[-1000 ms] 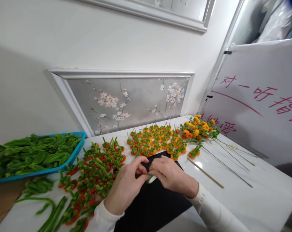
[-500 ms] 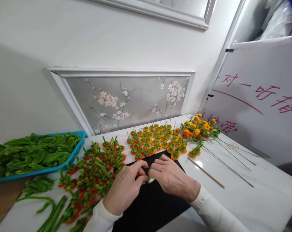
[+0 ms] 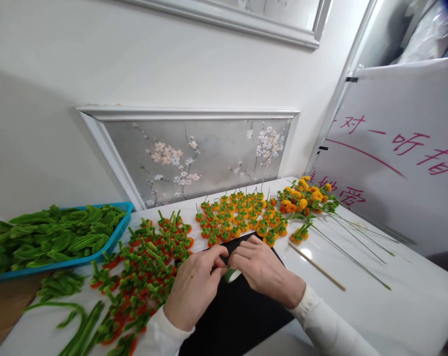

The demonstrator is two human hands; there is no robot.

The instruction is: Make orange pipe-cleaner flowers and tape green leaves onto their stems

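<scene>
Over a black mat [image 3: 242, 316] my two hands meet, fingertips close together. My left hand [image 3: 196, 282] is closed in a pinch, with thumb and forefinger pressed together; what lies between them is too small or hidden to make out. My right hand [image 3: 261, 269] is closed too, its fingers curled around a small roll of green tape [image 3: 232, 275] with a pale side, partly covered by the fingers. Just left of my left hand stand orange-red pipe-cleaner flowers [image 3: 135, 277] with green stems. Beyond the hands are rows of yellow-orange flowers [image 3: 238, 212].
A blue tray [image 3: 116, 237] of green fuzzy leaves stands at far left, with loose green pipe cleaners [image 3: 85, 329] nearer. To the right lie a thin wooden stick [image 3: 318, 267], long green stems [image 3: 357, 262] and finished marigold-like flowers [image 3: 307, 195]. A wall panel [image 3: 205, 158] rises behind the table.
The tape roll shows more, its pale side now facing up between the hands. Both hands stay close together, with only slight finger movement.
</scene>
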